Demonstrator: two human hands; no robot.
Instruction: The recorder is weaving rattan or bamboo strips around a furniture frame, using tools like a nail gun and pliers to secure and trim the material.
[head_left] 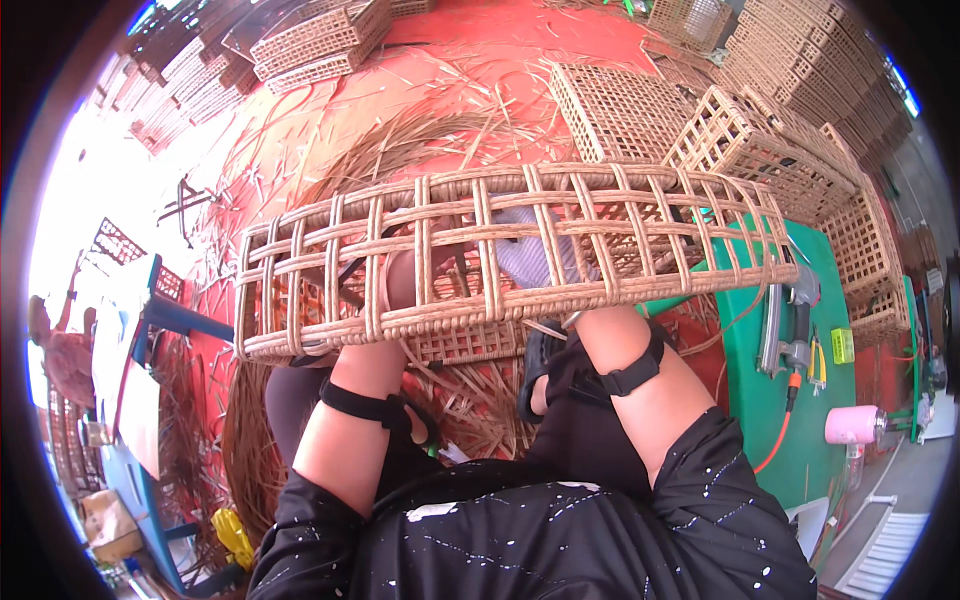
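Observation:
A long woven rattan basket [455, 310] with an open lattice wall spans the view in front of my body, lying on its side across my forearms. Through its gaps shows my right hand [535, 250], in a grey-violet knit glove, its fingers drawn together behind the strands. What they hold is hidden. My left hand [410, 280] is also behind the lattice, a brownish shape mostly covered by the weave, and its fingers cannot be made out. A loose rattan strand [545, 328] sticks out by my right wrist. Black straps circle both forearms.
On the right, a green table [750, 370] carries a nail gun [795, 320] with an orange hose and a yellow-green box [843, 346]. A pink flask [853, 424] stands beside it. Finished baskets [620, 110] are stacked behind. Cut strips [430, 140] litter the red floor; a blue frame [185, 318] stands left.

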